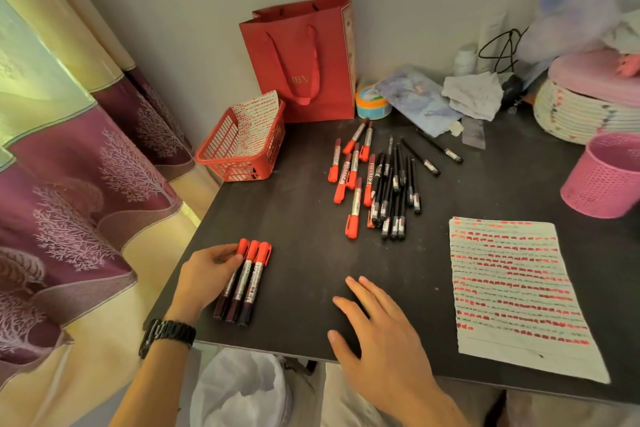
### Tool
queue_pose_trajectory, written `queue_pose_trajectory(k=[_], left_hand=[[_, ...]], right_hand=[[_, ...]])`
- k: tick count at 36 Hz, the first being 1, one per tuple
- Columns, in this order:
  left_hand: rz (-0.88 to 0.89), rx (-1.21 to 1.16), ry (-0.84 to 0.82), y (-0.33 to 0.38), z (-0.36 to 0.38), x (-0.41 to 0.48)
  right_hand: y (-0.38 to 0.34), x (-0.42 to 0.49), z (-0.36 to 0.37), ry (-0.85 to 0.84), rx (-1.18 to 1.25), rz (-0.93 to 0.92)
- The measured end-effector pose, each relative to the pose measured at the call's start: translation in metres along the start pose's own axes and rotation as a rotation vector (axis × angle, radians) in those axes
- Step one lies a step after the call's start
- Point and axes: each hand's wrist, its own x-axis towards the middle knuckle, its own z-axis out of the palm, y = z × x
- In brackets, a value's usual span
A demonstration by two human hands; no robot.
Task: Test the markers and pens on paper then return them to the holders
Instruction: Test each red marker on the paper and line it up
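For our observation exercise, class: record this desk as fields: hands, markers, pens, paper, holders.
left hand: grips three red-capped markers lying side by side
right hand: open, flat on the table
mid-table: red markers and black pens in a loose pile
paper: rows of red test marks, right side
holders: red basket with a marked sheet; pink holder at right edge

My left hand (204, 274), near left: black watch (166, 333) on wrist, chunky glossy links, dark case toward outer side. My right hand (377, 326), near centre: fingernails short, rounded. Both my forearms bare right to near frame edge. Pale beige trousers (346, 402) on my lap below table lip, fabric soft, blurred.
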Motion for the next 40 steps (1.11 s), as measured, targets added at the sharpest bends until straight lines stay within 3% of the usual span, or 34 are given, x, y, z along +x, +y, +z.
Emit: queue_pose_trajectory(k=[8, 15, 21, 25, 29, 35, 40], left_hand=[[0.012, 0.04, 0.005, 0.006, 0.001, 0.007], [0.248, 0.142, 0.099, 0.055, 0.02, 0.014], [0.382, 0.157, -0.118, 0.122, 0.06, 0.014], [0.366, 0.332, -0.251, 0.154, 0.085, 0.011], [0.366, 0.494, -0.228, 0.167, 0.094, 0.009], [0.297, 0.532, -0.17, 0.16, 0.082, 0.004], [0.237, 0.384, -0.101, 0.13, 0.059, -0.005]], right_hand=[[-0.001, -0.001, -0.002, -0.027, 0.031, 0.001], [-0.002, -0.001, -0.004, -0.007, -0.002, -0.007], [0.0, -0.001, -0.003, -0.04, 0.065, -0.029], [0.001, 0.003, -0.003, -0.078, 0.132, -0.046], [0.0, 0.004, -0.004, -0.056, 0.12, -0.054], [0.0, 0.004, -0.005, -0.062, 0.157, -0.053], [0.001, 0.005, -0.001, -0.061, 0.172, -0.052]])
